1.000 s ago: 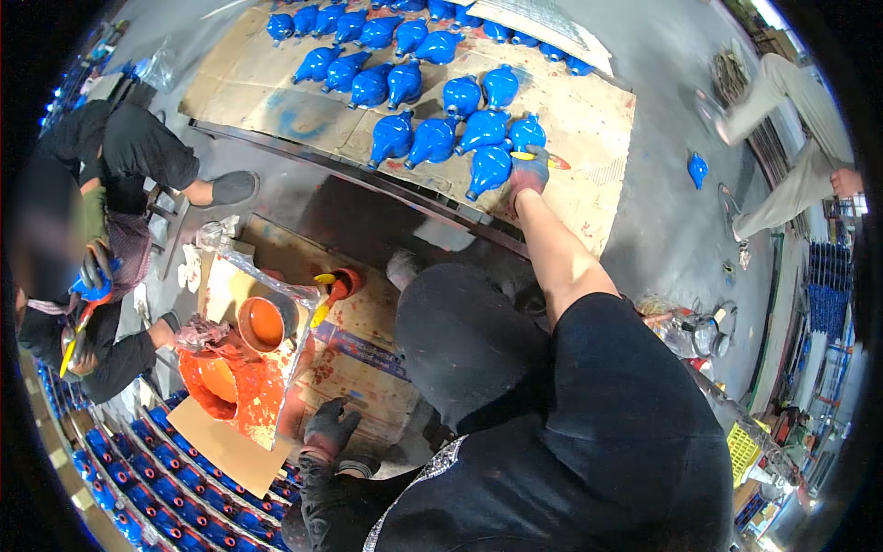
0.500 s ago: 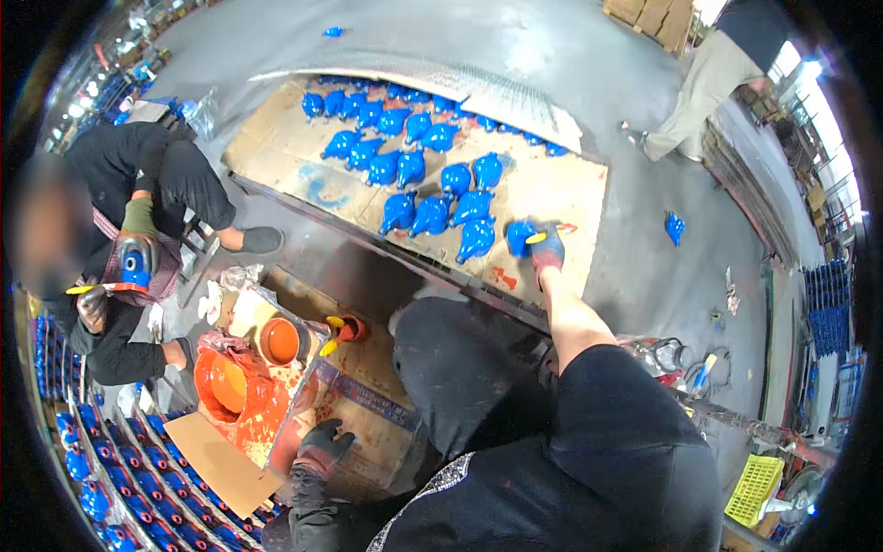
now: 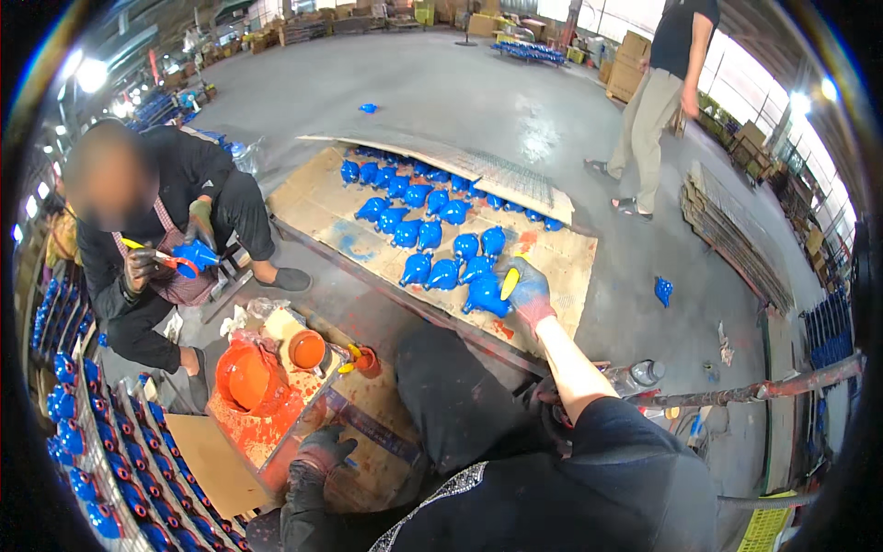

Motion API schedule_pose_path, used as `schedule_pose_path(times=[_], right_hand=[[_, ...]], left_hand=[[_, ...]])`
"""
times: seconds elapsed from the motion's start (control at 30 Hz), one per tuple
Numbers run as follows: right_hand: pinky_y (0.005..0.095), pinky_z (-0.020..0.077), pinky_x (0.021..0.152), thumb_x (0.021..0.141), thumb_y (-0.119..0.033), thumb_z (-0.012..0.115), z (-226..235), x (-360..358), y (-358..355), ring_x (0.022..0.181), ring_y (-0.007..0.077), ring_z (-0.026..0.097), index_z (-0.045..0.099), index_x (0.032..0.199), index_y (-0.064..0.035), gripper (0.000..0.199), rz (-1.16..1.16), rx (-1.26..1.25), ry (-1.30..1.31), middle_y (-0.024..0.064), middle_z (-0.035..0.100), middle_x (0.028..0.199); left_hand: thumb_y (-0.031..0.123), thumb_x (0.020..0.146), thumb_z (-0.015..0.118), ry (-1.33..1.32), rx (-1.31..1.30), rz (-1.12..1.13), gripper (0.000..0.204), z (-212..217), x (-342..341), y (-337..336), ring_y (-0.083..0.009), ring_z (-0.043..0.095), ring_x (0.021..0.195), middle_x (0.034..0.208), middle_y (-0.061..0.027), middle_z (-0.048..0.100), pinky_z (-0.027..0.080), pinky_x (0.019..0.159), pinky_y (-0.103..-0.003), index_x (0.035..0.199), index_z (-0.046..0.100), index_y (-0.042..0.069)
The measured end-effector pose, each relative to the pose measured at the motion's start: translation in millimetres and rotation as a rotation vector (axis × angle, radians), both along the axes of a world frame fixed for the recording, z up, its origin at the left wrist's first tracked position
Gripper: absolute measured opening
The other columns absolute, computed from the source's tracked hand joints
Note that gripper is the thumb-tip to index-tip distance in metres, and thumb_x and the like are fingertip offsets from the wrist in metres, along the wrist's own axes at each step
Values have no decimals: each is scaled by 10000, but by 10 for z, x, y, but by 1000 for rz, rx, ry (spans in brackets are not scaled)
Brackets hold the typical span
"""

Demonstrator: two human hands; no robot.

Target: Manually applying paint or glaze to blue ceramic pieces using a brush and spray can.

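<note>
Head view, near to far. Left hand (image 3: 317, 453) gloved, low by knee, resting on cardboard sheet (image 3: 368, 442); grip looks loosely closed on nothing. Orange paint bucket (image 3: 246, 375) and small orange cup (image 3: 307, 350) just beyond. Right hand (image 3: 526, 293) stretched out, grip clamped on blue casting (image 3: 486, 296) at near edge of cardboard drying sheet (image 3: 570, 267). Judged step: setting casting beside blue row (image 3: 432, 230). Next calls for steady upright release, clear of neighbours. Seated co-worker (image 3: 156, 230) at left, painting another.

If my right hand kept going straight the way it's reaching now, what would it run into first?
The right hand already rests at the nearest blue painted part on the cardboard sheet. Going on up and left, it would likely meet the next blue parts in that cluster first, though depth is hard to judge.
</note>
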State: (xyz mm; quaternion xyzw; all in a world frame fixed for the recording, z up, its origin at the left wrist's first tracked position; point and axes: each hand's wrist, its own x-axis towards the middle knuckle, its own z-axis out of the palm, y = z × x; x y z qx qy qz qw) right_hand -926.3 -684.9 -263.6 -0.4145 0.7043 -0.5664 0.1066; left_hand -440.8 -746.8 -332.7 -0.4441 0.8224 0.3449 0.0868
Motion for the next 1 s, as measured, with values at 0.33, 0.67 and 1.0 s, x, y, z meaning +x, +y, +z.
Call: schedule_pose_path(times=[0.33,0.67,1.0], right_hand=[[238,505,630,765,30,684,1760,1125,171,718,97,608,646,942,-57,201,375,-249,147,45,665,853],[318,515,606,717,-31,716,1633,1545,137,687,227,656,663,924,-81,220,514,-387,555,103,667,776],[304,495,563,619,-11,720,1428,1823,238,655,218,626,635,921,-166,351,596,-543,626,21,657,803]], left_hand=[[437,801,614,17,-83,-97,559,87,203,135,-311,562,1113,1166,-166,619,416,961,-356,1203,593,49],[452,830,576,1,-77,-22,585,185,274,281,-337,550,1114,1190,-207,590,417,953,-373,1216,560,12],[450,876,527,-74,-84,-98,528,26,251,248,-358,546,1094,1194,-203,577,422,948,-388,1156,583,6]])
